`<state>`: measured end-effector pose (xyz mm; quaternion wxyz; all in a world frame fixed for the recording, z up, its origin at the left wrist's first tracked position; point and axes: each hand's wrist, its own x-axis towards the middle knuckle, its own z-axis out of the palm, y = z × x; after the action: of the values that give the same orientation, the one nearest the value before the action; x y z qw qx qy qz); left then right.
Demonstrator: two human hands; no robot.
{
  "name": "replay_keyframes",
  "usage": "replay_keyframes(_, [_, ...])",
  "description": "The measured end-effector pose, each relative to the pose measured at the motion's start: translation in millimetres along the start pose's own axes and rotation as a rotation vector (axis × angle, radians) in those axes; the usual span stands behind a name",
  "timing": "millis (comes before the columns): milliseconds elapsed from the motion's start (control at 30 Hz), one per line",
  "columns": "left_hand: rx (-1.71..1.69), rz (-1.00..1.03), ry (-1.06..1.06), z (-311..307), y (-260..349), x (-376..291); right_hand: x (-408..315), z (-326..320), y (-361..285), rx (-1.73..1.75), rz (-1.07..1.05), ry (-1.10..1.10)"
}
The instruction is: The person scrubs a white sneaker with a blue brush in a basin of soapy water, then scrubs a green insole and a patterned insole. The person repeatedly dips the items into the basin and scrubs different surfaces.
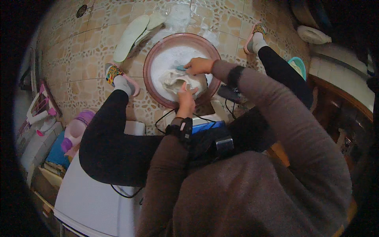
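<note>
A reddish-brown plastic basin [150, 91] stands on the tiled floor between my feet, holding white suds [165, 57]. Inside it lies a wet, pale shoe [171, 77], its opening facing up towards me. My left hand [187, 99] grips the near edge of the shoe, thumb pointing up. In my right hand [200, 65] is a small teal scrubbing brush [181, 68], held at the far side of the shoe. My fingers cover part of the brush, and its bristles are hard to make out.
Two pale insoles [131, 38] lie left of the basin, with spilled foam [179, 14] beyond. A black device [229, 93] with a cable rests by the basin's near right. A detergent bottle [77, 127] stands left; a teal plastic container [297, 67] sits right.
</note>
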<state>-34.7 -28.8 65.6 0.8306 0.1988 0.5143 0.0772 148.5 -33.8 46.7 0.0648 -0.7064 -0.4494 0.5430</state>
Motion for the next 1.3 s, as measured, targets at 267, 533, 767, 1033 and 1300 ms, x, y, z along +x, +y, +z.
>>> replay_keyframes(267, [-0.048,-0.007,0.037,8.0,13.0,0.6,-46.0,-13.5,-3.0,-0.133,-0.180,0.161])
replay_keyframes(533, [-0.155,0.061,0.136,25.0,37.5,8.0,-105.8,12.3,-39.4,-0.157,0.012,0.557])
replay_keyframes(767, [-0.215,0.064,0.063,15.0,34.4,15.6,-80.9,15.9,-44.4,-0.063,-0.092,0.762])
replay_keyframes(1033, [-0.191,0.154,-0.017,17.1,22.3,26.7,-103.2,29.7,-27.7,-0.087,-0.032,0.787])
replay_keyframes(1300, [-0.233,0.132,0.046,18.6,36.5,19.3,-98.1,33.9,-38.9,-0.106,0.050,0.684])
